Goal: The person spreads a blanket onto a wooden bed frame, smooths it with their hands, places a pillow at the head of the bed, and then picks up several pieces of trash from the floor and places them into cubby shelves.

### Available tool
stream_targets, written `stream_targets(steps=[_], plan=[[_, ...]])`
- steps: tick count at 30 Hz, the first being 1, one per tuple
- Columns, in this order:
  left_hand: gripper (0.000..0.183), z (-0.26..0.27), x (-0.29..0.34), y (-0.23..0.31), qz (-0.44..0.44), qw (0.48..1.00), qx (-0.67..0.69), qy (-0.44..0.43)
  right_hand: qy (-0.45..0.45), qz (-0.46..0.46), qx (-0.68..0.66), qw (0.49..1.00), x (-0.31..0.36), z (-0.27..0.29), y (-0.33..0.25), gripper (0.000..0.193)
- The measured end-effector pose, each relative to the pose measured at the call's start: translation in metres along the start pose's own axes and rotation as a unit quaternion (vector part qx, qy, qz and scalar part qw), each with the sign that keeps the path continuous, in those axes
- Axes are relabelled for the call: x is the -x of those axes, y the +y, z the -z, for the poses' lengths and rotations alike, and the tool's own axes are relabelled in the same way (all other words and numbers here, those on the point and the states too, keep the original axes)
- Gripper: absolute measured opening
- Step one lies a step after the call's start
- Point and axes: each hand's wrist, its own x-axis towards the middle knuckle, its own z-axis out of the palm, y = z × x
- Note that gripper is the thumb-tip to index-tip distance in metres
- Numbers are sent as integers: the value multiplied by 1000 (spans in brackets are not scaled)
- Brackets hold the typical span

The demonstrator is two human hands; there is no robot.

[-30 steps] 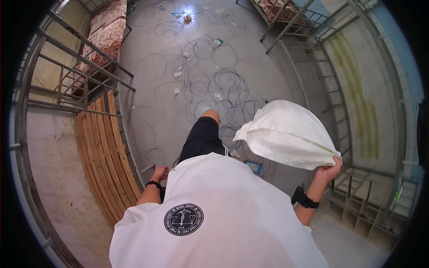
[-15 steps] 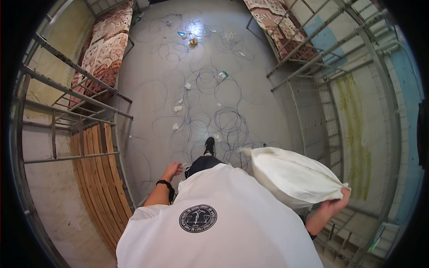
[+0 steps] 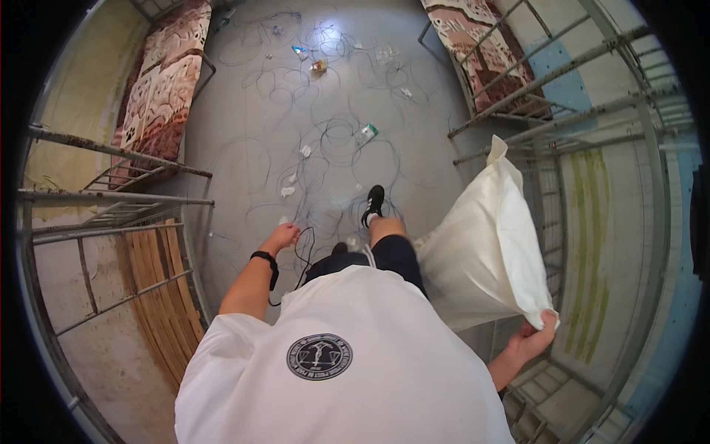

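On my right hangs a large white sack (image 3: 488, 244), and my right hand (image 3: 534, 334) is closed on its near corner. The sack's far corner points up and forward, and its body bulges beside my leg. My left hand (image 3: 284, 235) is held out ahead with the fingers curled in and nothing visible in them. A thin black cable (image 3: 309, 255) loops down beside this hand; whether it touches the fingers I cannot tell. Just beyond that hand, a scrap of white litter (image 3: 283, 220) lies on the floor.
Loose coils of thin wire (image 3: 336, 137) spread over the grey floor (image 3: 237, 96). Among them are a green-and-white packet (image 3: 367, 133), a yellowish wrapper (image 3: 318, 66) and white scraps. Metal bunk frames (image 3: 118, 196) line both sides, some with patterned bedding (image 3: 166, 78), one with wooden slats (image 3: 159, 274).
I have stepped forward, and my other shoe now shows ahead. The sack has swung from lying flat to pointing forward. My left hand has moved forward slightly, with the cable now visible beside it.
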Motion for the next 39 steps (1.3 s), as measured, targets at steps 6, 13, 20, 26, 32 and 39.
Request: stream_targets(steps=[6, 13, 20, 26, 32, 39], plan=[[23, -15, -24, 64, 4, 999, 26, 35, -138, -67, 96, 984, -84, -170, 20, 16], [35, -30, -56, 53, -46, 963, -261, -50, -335, -101, 161, 923, -134, -346, 25, 6], [30, -51, -40, 181, -67, 954, 16, 292, -433, -141, 82, 887, -149, -499, 21, 11], [33, -44, -91, 157, 69, 987, -12, 142, -567, -148, 0, 810, -145, -622, 31, 11], [50, 0, -157, 172, 25, 958, 75, 277, -584, -147, 42, 797, -67, -745, 30, 11], [80, 162, -95, 469, -339, 880, 179, 281, -685, 60, 190, 701, -10, -843, 37, 14]])
